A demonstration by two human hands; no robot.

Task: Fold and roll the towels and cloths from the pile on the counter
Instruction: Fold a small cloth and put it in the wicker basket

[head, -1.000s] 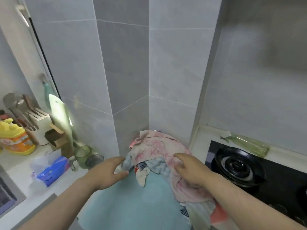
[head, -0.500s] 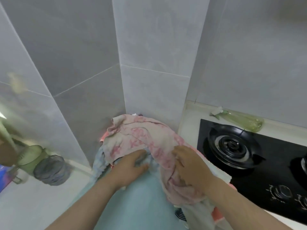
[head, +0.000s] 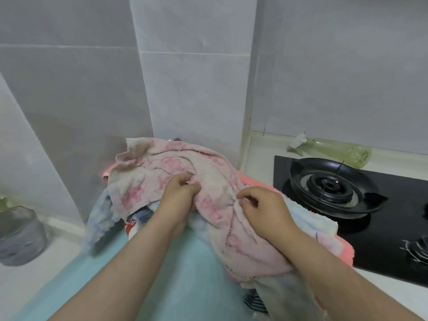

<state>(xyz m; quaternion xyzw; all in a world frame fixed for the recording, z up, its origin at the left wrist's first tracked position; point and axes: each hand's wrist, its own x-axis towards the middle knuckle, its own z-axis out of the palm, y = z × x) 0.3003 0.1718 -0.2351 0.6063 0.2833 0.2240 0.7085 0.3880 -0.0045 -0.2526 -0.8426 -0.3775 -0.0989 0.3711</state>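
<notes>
Grey tiles (head: 196,89) are filling the background where the wall turns a corner, and I am looking down at the white counter (head: 30,283) below. The pile (head: 102,216) of towels is sitting at the counter's back edge in that corner, just left of the black hob (head: 393,239). A pink flowered towel (head: 162,170) is lying crumpled on top. The left hand (head: 179,193) is gripping a fold of it, fingers curled into the fabric. The right hand (head: 264,209) is pinching the same towel just beside it, toward the hob. A teal cloth (head: 185,274) is spreading from under the pile toward the front edge. A green spray bottle (head: 335,151) is lying along the back edge, and a grey cup (head: 18,235) is standing near the left edge.
</notes>
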